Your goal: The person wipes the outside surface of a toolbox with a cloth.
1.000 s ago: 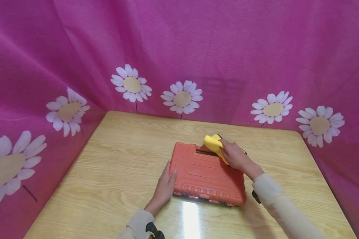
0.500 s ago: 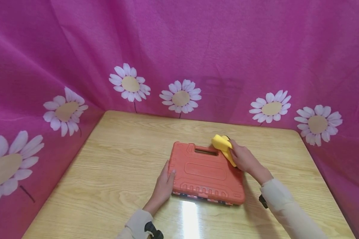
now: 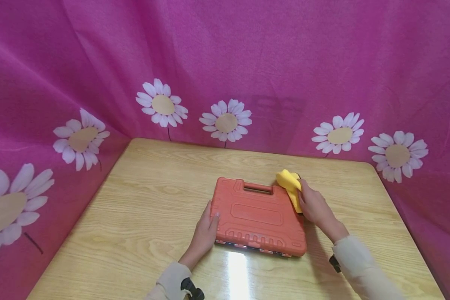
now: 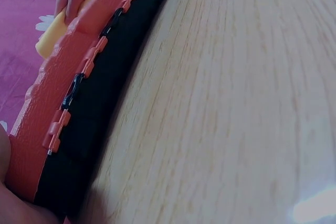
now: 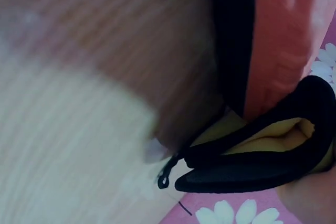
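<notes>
A red-orange plastic tool case [image 3: 256,214] with a black lower half [image 4: 113,72] lies flat on the table, its handle slot on the far side. My left hand [image 3: 205,229] holds the case's left edge, thumb over the top; its other fingers are mostly hidden. At the far right corner, my right hand [image 3: 316,208] grips a bunched yellow cloth [image 3: 290,183] against the case. Black edging [image 5: 236,177] and a small loop [image 5: 164,181] show on the cloth in the right wrist view.
The wooden table [image 3: 153,200] extends around the case. A magenta curtain [image 3: 266,50] printed with white daisies hangs behind and along both sides. Light glares off the tabletop in front of the case. A black strap [image 3: 191,289] sits on the left wrist.
My right hand has slid the yellow cloth rightward along the case's far edge, from beside the handle to the right corner, uncovering the handle slot. The left hand still holds the left edge.
</notes>
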Action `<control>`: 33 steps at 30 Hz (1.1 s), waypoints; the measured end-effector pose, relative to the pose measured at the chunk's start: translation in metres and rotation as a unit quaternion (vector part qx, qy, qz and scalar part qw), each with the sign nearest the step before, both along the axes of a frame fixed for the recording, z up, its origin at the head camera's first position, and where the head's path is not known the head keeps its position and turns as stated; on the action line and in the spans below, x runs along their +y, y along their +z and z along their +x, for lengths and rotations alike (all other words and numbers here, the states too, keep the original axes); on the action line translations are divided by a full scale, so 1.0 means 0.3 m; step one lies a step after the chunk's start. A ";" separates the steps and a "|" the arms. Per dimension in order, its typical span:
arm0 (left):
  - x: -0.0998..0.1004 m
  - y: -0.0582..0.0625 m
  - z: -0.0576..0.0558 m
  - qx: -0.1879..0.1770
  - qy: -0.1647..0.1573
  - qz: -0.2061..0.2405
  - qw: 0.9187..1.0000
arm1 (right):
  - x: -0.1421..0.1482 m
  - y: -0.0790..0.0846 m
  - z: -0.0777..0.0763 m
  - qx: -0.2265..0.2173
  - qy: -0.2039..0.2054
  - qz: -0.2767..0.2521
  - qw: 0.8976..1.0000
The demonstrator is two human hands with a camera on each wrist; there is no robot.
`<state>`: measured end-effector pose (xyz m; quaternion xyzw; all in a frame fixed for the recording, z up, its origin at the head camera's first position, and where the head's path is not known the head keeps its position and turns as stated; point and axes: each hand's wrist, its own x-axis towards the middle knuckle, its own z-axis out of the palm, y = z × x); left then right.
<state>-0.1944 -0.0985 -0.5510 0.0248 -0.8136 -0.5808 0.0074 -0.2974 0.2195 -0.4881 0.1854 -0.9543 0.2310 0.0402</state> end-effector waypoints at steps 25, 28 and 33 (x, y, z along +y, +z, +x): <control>0.006 -0.003 0.000 0.008 0.006 0.000 1.000 | 0.000 -0.037 0.154 -0.024 -0.116 -0.063 0.991; 0.006 -0.003 -0.001 0.009 0.010 0.003 1.000 | 0.001 -0.039 0.169 -0.018 -0.113 -0.067 0.991; 0.008 -0.002 -0.001 0.007 0.011 0.004 1.000 | 0.005 -0.042 0.193 -0.010 -0.112 -0.069 0.991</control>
